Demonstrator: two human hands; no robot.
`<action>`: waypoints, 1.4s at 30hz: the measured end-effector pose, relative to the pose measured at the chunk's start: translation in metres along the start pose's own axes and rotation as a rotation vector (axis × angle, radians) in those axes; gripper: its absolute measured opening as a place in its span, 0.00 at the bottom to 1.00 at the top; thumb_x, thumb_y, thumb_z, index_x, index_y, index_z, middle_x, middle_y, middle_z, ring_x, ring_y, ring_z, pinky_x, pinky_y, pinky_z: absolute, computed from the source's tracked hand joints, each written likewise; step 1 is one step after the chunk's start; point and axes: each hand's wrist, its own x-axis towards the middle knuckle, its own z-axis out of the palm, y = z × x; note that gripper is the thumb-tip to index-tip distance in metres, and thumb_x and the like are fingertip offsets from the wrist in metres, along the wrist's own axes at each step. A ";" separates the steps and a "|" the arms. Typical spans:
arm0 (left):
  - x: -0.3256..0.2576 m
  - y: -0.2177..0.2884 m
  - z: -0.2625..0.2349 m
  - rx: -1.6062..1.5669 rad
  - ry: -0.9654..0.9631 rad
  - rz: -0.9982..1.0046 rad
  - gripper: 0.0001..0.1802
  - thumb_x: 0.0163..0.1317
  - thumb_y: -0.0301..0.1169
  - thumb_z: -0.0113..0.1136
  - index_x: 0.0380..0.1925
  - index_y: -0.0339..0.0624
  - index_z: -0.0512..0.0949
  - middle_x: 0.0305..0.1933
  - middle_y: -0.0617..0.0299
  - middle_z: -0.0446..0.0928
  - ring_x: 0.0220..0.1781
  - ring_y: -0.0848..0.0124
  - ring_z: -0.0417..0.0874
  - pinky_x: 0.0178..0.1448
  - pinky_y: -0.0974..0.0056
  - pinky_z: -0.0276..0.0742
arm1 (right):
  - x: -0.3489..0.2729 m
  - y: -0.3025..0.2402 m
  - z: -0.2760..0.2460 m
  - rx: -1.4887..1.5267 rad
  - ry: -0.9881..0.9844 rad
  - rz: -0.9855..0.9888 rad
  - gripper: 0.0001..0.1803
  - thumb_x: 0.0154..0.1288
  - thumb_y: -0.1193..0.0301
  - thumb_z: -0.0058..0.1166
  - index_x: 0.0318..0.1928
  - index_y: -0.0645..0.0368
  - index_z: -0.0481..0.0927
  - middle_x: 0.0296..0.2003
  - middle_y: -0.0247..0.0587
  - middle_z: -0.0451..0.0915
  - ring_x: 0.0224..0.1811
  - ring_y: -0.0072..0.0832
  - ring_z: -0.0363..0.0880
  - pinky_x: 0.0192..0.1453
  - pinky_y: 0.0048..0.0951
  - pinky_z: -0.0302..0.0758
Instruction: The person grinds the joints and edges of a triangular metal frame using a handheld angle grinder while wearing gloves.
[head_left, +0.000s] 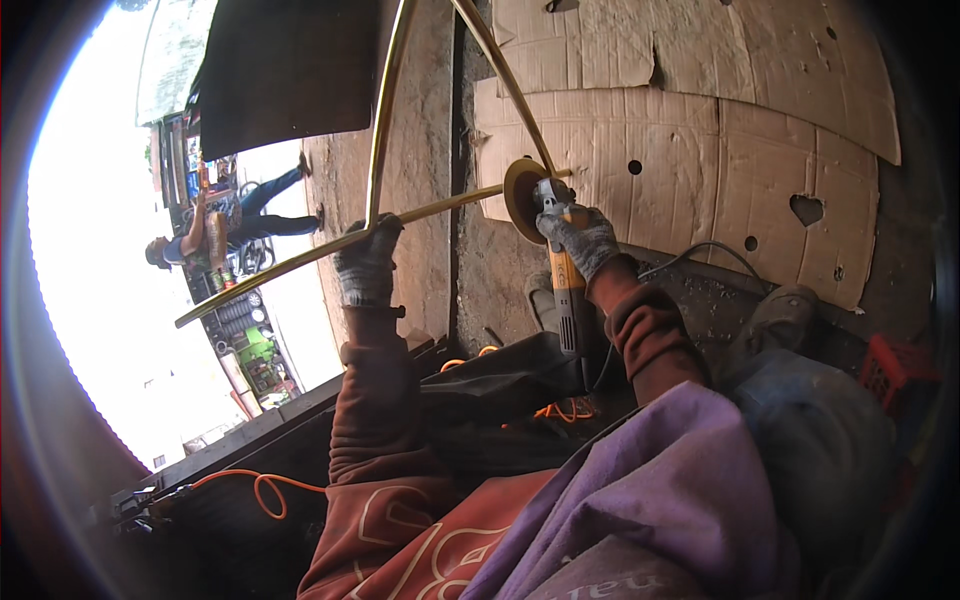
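Gripped in my gloved right hand (pixel 585 240) is an angle grinder (pixel 566 285) with a yellow body, its cord trailing off to the right. The round brown disc (pixel 522 200) on its head lies at the joint of a gold-coloured metal tube frame (pixel 385 110); whether it touches the tube I cannot tell. My gloved left hand (pixel 367 262) is closed around that frame where a slanting tube meets the long crossing tube. The frame's upper end runs out of view at the top.
Flattened cardboard sheets (pixel 640 150) cover the floor at the upper right. A dark panel (pixel 290 70) stands at upper left. Beyond it a person (pixel 230 225) walks outside. An orange hose (pixel 265 490) lies at lower left, a red crate (pixel 890 370) at far right.
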 end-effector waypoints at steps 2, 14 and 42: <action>0.001 0.001 0.000 0.004 -0.004 0.001 0.15 0.55 0.42 0.67 0.30 0.40 0.82 0.18 0.69 0.71 0.16 0.78 0.69 0.20 0.70 0.65 | 0.003 0.008 -0.002 -0.096 0.031 0.004 0.14 0.50 0.64 0.69 0.34 0.57 0.83 0.26 0.31 0.81 0.26 0.21 0.78 0.33 0.25 0.74; 0.004 -0.011 0.002 -0.030 0.022 -0.005 0.14 0.54 0.40 0.67 0.31 0.39 0.83 0.17 0.67 0.72 0.15 0.78 0.69 0.19 0.70 0.67 | -0.021 -0.011 0.034 0.085 -0.060 -0.112 0.15 0.49 0.67 0.69 0.36 0.58 0.80 0.27 0.31 0.81 0.25 0.20 0.77 0.32 0.25 0.74; 0.004 0.006 0.005 -0.058 0.054 -0.148 0.17 0.51 0.43 0.68 0.24 0.39 0.79 0.14 0.69 0.66 0.11 0.77 0.65 0.12 0.69 0.62 | -0.043 -0.024 0.052 0.070 -0.084 -0.067 0.16 0.49 0.69 0.70 0.38 0.56 0.79 0.32 0.33 0.81 0.29 0.19 0.78 0.33 0.25 0.74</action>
